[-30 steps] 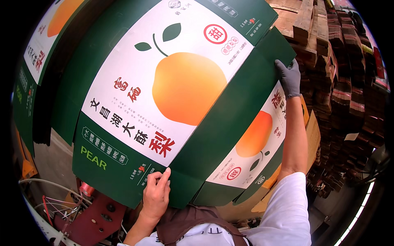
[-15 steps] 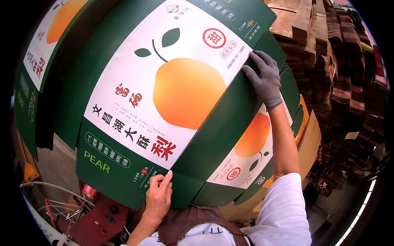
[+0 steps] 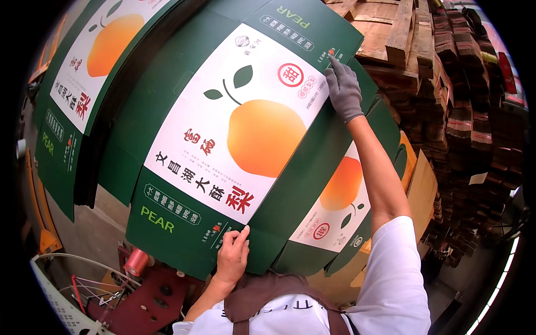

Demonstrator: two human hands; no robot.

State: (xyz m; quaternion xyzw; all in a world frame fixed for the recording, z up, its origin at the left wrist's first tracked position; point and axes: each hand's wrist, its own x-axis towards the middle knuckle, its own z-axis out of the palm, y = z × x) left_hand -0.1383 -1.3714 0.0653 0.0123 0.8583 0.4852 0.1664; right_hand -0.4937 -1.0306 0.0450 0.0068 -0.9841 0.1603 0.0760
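A large flat green carton (image 3: pixel 314 157) with white panels and printed orange-yellow pears lies slantwise before me. Bare, my left hand (image 3: pixel 233 258) is at its near edge, just below the white panel's lower corner. Its fingers are bent and held close together on the cardboard; the underside of the grip is hidden. Toward the far right end, my right hand (image 3: pixel 344 92) in a grey glove rests on the carton's crease beside the white panel. Its fingers stretch forward, lying flat over the far flap, and nothing shows in them.
Another green carton (image 3: pixel 67 120) of the same print stands at the left. At lower left is a dark red machine (image 3: pixel 134 304) with a pink thread spool (image 3: pixel 137 261) and a wire frame. Wooden pallets (image 3: pixel 385 33) and stacked cardboard (image 3: pixel 469 111) fill the right side.
My gloved right hand has slid farther up the crease, from the white panel's corner onto the far flap. The cartons sit further right in view; my left hand stays by the same corner.
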